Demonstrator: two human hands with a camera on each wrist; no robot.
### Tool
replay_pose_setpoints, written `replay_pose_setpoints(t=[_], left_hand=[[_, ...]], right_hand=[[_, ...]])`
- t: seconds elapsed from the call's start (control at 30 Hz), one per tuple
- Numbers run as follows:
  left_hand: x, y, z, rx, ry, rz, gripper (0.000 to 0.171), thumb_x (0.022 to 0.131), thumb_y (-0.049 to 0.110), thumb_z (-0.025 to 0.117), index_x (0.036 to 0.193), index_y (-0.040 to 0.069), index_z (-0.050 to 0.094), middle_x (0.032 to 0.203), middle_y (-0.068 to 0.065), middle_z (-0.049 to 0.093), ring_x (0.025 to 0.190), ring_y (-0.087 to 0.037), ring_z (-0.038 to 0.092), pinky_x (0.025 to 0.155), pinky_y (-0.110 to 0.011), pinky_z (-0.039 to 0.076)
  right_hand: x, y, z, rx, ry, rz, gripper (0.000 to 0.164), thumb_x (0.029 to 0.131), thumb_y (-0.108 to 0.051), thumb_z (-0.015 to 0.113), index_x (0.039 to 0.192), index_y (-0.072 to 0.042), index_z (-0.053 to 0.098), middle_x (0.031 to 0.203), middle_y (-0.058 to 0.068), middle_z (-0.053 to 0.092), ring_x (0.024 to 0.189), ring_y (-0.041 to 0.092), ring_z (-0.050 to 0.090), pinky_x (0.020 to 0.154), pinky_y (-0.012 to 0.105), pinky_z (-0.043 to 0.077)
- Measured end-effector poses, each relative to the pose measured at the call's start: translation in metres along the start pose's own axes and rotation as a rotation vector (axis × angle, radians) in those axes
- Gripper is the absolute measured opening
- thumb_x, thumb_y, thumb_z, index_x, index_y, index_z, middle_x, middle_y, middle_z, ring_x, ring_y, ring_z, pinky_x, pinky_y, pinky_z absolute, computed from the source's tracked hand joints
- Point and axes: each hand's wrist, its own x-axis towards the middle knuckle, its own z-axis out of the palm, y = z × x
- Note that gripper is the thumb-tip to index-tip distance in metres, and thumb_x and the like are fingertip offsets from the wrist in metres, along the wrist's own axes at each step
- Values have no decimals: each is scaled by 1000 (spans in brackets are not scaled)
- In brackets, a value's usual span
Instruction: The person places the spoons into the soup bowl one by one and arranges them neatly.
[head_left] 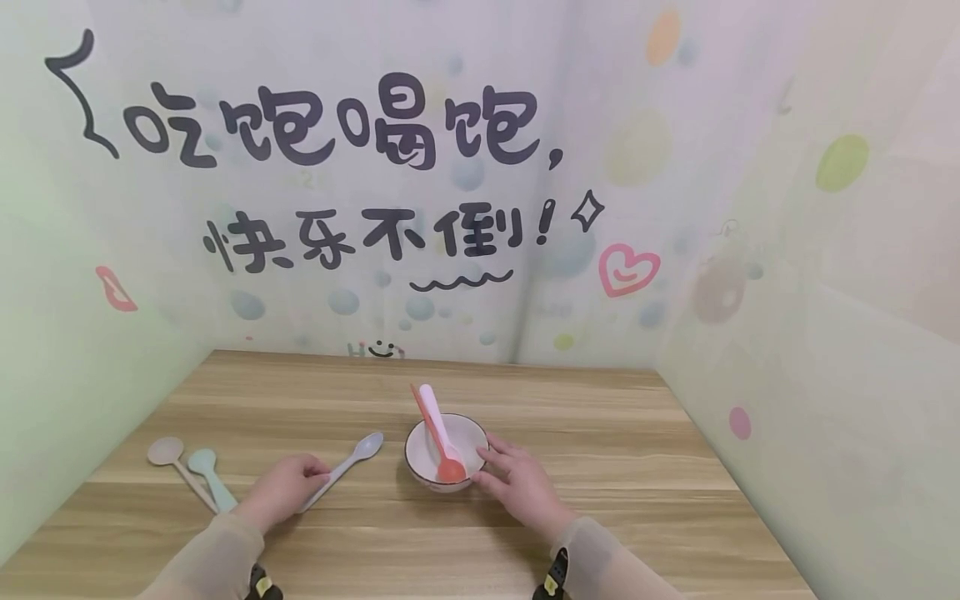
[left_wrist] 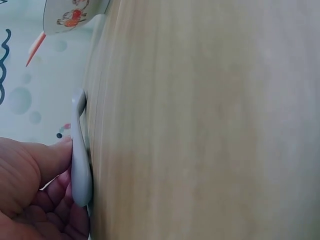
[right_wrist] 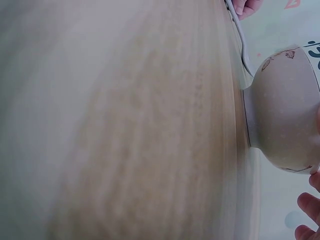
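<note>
My left hand [head_left: 288, 487] pinches the handle of a grey-blue spoon [head_left: 367, 446] between thumb and fingers. In the left wrist view that spoon [left_wrist: 80, 160] lies low along the tabletop, its bowl end pointing away from the hand. At the middle, a white bowl [head_left: 420, 475] with a dark rim stands upright. My right hand [head_left: 525, 492] holds its right side, thumb and fingers at the rim. Inside the bowl lean a pink spoon [head_left: 435, 408] and an orange-red spoon [head_left: 452, 471], handles over the far rim. Small printed figures mark the bowl's outside [right_wrist: 285, 105].
Left of my left hand lie a beige spoon [head_left: 166, 451] and a pale green spoon [head_left: 202, 462], partly overlapped by the forearm. The wood-grain table [head_left: 600, 417] meets a printed back wall [head_left: 450, 333], with pale side walls at left and right.
</note>
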Motion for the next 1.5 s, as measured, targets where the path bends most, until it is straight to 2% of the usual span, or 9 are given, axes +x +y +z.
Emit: replay_pose_setpoints(t=[0.27,0.5,0.7,0.9,1.13,1.33,1.5], left_hand=[[-2,-3,6,-26,47,-15,24,93,22,61,105,2,68,94,-5,67,83,-19,59,76,-44,47],[-3,-5,14,-17,114,8,50,83,34,73,114,-4,62,96,-6,64,85,-20,58,76,-43,47],[-5,-4,17,-2,161,3,40,82,30,73,109,1,65,93,-4,64,84,-19,58,73,-41,46],[-6,-2,19,-26,159,-38,29,86,26,68,104,3,68,84,-1,59,74,-16,52,64,-33,40],[-6,-2,20,-28,168,-45,26,86,26,67,102,4,69,84,0,60,74,-16,52,65,-34,39],[-7,-4,20,-95,180,-51,23,85,23,68,98,4,69,82,0,62,73,-15,53,67,-33,40],[-6,-2,15,-172,157,-58,26,86,22,67,101,1,68,83,-1,63,75,-16,54,67,-32,41]], right_hand=[[0,-1,-1,5,-8,24,53,91,-44,62,132,-11,59,147,8,43,133,36,40,106,54,32],[0,-1,-1,2,-7,18,54,90,-46,62,132,-11,59,147,9,44,132,36,41,105,54,32],[-1,-1,0,6,-8,26,53,91,-46,61,132,-12,59,148,8,43,133,37,40,105,54,32],[0,1,1,7,-5,16,55,91,-48,60,132,-11,59,147,9,43,132,38,41,105,55,32],[-1,0,1,6,0,16,55,91,-48,60,132,-11,60,147,9,44,132,38,41,105,55,32],[0,2,2,11,4,10,56,91,-49,60,131,-10,60,146,10,44,131,39,41,105,55,32],[0,1,2,17,4,10,55,90,-47,60,131,-10,60,147,11,43,131,41,40,105,56,31]])
